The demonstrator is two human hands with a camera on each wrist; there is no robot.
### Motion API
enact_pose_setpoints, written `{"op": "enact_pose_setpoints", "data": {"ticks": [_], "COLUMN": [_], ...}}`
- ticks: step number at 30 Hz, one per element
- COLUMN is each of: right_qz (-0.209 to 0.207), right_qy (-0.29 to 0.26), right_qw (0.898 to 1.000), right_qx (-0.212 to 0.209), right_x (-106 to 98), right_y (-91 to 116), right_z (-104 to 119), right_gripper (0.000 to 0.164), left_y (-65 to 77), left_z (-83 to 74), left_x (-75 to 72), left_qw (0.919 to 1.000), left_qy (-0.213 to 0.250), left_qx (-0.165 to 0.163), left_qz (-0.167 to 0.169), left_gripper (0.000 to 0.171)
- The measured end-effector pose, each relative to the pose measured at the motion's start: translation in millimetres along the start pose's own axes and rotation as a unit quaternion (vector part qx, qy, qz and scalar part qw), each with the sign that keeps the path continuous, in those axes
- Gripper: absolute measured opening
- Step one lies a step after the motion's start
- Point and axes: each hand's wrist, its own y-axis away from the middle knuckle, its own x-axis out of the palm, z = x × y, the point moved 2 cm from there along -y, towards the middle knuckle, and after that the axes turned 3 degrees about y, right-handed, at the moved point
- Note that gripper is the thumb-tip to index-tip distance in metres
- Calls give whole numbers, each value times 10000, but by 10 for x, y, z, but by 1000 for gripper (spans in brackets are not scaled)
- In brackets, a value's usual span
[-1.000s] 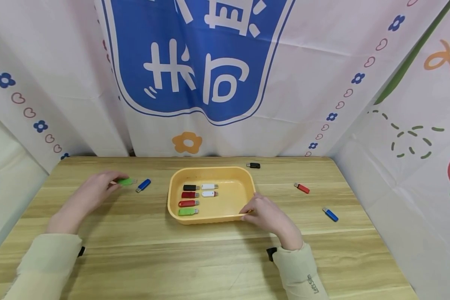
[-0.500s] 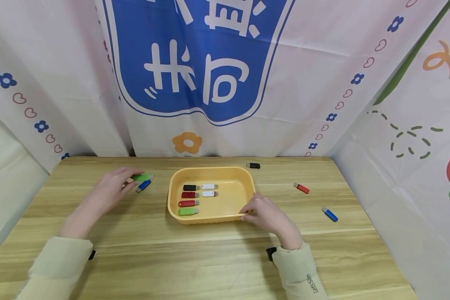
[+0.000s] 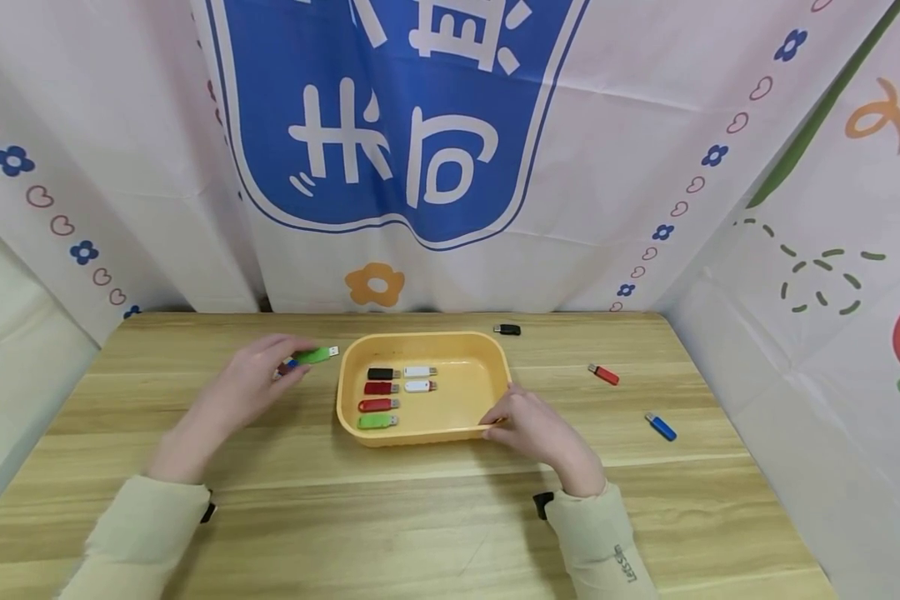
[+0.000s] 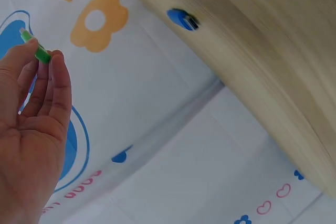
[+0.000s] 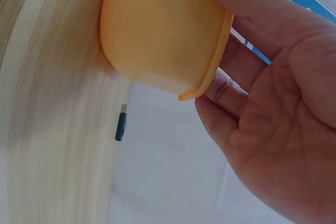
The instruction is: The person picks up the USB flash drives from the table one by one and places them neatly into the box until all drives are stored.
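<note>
Between thumb and fingers, my left hand [image 3: 246, 382] pinches a green USB stick [image 3: 316, 356], its metal plug pointing right, just left of the yellow tray [image 3: 423, 437]. The same green stick [image 4: 42, 53] shows at the fingertips in the left wrist view. Behind that hand, a blue USB stick [image 4: 182, 19] lies on the table, mostly hidden in the head view. My right hand [image 3: 537, 429] grips the tray's near right corner, thumb outside the rim. Inside the tray, several sticks lie in two columns at the left, among them a black one [image 3: 381, 374], a white one [image 3: 419, 372] and a green one [image 3: 377, 422].
On the wooden table [image 3: 390, 533] right of the tray lie a black USB stick [image 3: 507, 330], a red one [image 3: 603, 374] and a blue one [image 3: 661, 427]. A printed white curtain [image 3: 570, 200] hangs along the table's back edge.
My left hand has carried the green USB stick rightward, over the blue one, towards the tray. The right hand keeps its grip on the tray, which stays in place.
</note>
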Motion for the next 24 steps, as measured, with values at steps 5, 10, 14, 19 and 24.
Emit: {"op": "enact_pose_setpoints", "data": {"ticks": [5, 10, 14, 19, 24], "right_qz": [-4, -32, -21, 22, 47], "right_qy": [-37, -12, -19, -30, -27], "right_qw": [10000, 10000, 10000, 10000, 10000], "right_qx": [-21, -21, -32, -25, 31], "right_x": [4, 15, 20, 13, 13], "right_y": [-4, -1, -2, -5, -9], "right_z": [-2, -8, -13, -11, -13], "right_gripper": [10, 10, 9, 9, 9], "left_y": [-31, -55, -81, -127, -174], "left_z": [-82, -153, -222, -327, -427], "left_x": [62, 128, 205, 312, 408], "left_qw": [9999, 9994, 9987, 9986, 9968], "left_qy": [82, 289, 341, 222, 185], "left_qx": [118, 20, -41, 3, -129], "left_qz": [-45, 180, 370, 480, 764], "left_gripper": [33, 31, 31, 30, 30]}}
